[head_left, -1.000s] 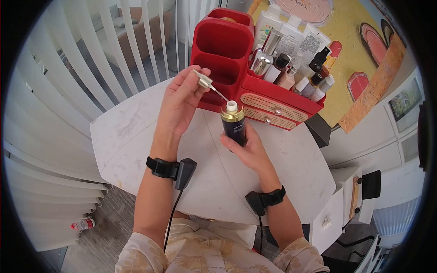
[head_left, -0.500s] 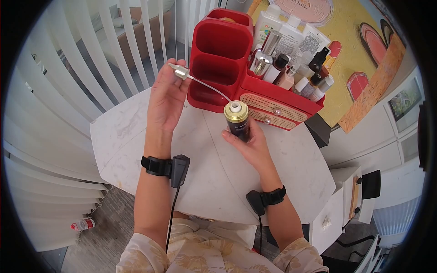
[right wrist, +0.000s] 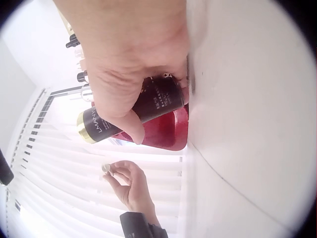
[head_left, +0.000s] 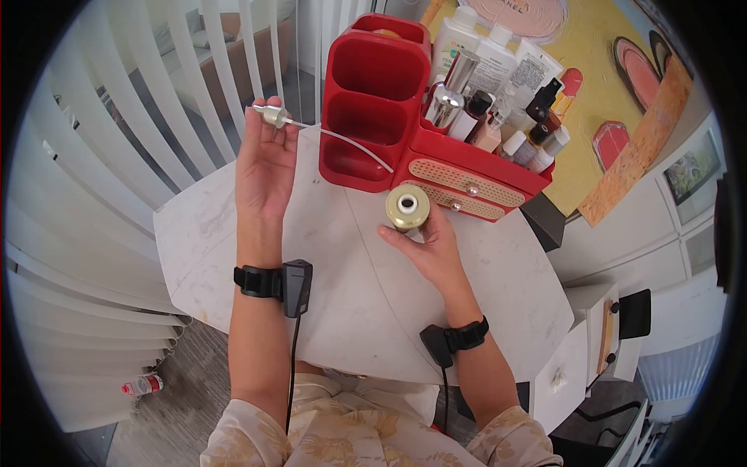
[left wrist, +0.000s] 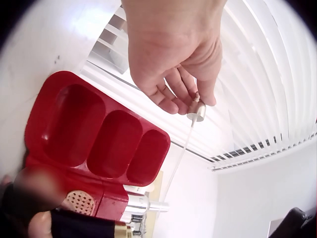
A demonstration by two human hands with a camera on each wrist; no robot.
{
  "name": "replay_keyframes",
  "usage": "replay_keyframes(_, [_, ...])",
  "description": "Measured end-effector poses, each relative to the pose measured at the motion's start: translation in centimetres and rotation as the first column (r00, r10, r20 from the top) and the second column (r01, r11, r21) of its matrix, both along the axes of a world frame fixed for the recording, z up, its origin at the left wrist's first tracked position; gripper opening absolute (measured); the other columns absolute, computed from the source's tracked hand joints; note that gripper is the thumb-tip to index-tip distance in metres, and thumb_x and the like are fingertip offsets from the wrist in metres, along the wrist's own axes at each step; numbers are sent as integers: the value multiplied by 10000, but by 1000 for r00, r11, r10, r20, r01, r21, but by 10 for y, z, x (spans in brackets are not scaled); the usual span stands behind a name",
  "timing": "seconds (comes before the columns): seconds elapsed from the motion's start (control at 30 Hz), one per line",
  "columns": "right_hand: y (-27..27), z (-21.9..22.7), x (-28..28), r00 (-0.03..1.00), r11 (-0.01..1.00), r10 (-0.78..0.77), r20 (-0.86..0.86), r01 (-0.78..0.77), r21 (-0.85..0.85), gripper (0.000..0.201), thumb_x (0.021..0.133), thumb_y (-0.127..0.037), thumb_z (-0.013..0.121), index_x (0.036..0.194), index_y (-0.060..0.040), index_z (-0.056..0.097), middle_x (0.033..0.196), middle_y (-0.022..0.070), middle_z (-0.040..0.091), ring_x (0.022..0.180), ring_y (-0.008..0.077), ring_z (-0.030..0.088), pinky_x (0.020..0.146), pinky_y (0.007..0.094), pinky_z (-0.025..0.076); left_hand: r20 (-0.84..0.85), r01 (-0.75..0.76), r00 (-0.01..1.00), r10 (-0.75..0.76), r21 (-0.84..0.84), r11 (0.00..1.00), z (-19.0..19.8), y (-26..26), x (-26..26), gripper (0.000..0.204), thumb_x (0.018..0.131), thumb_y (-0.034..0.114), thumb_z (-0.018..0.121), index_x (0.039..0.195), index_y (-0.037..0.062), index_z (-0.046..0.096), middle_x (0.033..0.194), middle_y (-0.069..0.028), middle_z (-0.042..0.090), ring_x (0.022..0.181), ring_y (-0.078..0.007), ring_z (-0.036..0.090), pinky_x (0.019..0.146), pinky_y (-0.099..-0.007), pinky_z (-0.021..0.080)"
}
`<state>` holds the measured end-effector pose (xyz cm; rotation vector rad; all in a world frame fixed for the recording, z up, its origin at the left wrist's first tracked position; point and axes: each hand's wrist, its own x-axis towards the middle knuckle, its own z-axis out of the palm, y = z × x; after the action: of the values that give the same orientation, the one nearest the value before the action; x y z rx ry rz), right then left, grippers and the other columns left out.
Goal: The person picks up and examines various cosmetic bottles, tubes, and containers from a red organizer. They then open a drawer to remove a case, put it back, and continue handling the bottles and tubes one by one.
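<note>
My left hand (head_left: 266,175) is raised left of the red organizer and pinches a silvery pump head (head_left: 274,116) between thumb and fingers. A long, thin, pale tube (head_left: 342,137) runs from it to the right, curving down. Its tip is apart from the bottle's mouth. In my right hand (head_left: 433,253) is a black bottle (right wrist: 148,101) with a gold collar, gripped round its body. From the head view its white-rimmed opening faces up. The left wrist view shows the pump head (left wrist: 196,111) hanging tube-down from the fingertips.
The red organizer (head_left: 401,148) stands at the table's back, with deep compartments on the left and two drawers on the right. Several bottles and tubes crowd its top tray. Vertical blinds (head_left: 117,156) hang at the left. The white marbled table (head_left: 350,311) lies below both hands.
My left hand has moved left with the pump head, and the tube has come out of the bottle. My right hand has tilted the bottle's opening toward the head camera.
</note>
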<state>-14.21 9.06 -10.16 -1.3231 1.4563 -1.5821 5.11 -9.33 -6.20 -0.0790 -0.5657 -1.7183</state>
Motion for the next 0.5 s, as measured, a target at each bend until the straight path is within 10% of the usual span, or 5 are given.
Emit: replay_keyframes(0.5, [-4, 6, -1, 981, 964, 89, -173, -129, -232, 530, 718, 14, 871, 1177, -98, 631, 1306, 65, 618, 1246, 205, 560, 1067, 355, 451, -56, 61, 997, -59, 32, 998, -3, -2, -1, 261, 1016, 264, 655, 1183, 64, 649, 1169, -96, 701, 1047, -211, 665, 935, -326, 572])
